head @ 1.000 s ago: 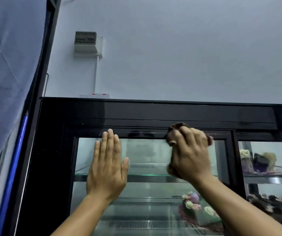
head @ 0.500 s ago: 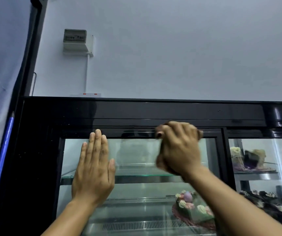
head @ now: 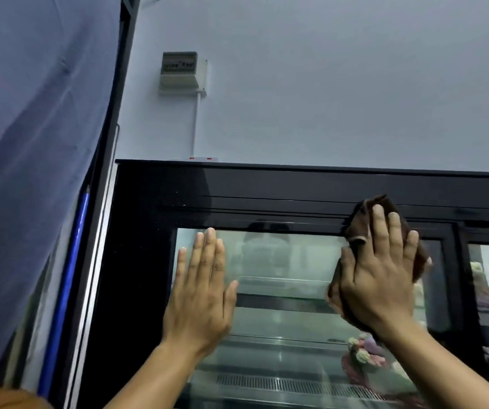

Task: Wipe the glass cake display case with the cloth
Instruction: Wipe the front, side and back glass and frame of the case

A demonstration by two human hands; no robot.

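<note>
The cloth (head: 362, 221) is dark brown and lies under my right hand (head: 379, 278), which presses it flat against the case (head: 266, 187). The fingers (head: 395, 231) of this hand are spread and almost straight. They push on the cloth and do not clench it. Whether the thumb hooks the lower edge of the cloth, I cannot tell.

The cloth sits at the top right corner of the left glass pane (head: 281, 261). Its upper part lies already over the black top frame and its lower part over the glass. So nearly all of this pane is to the left of the cloth and below it.

My left hand (head: 200, 293) is released, palm flat on the same pane near the top left corner, fingers together and pointing up. It holds nothing, and I think it only steadies me. The two hands are well apart, with bare glass between them.

I judge that the next stroke goes left along the top edge or straight down. Going left, the cloth meets the left hand, which must then lift away. The right hand is the working one.

Behind the glass I see a shelf (head: 281, 302) and a decorated cake (head: 364, 352) lower down, below the right wrist.
</note>
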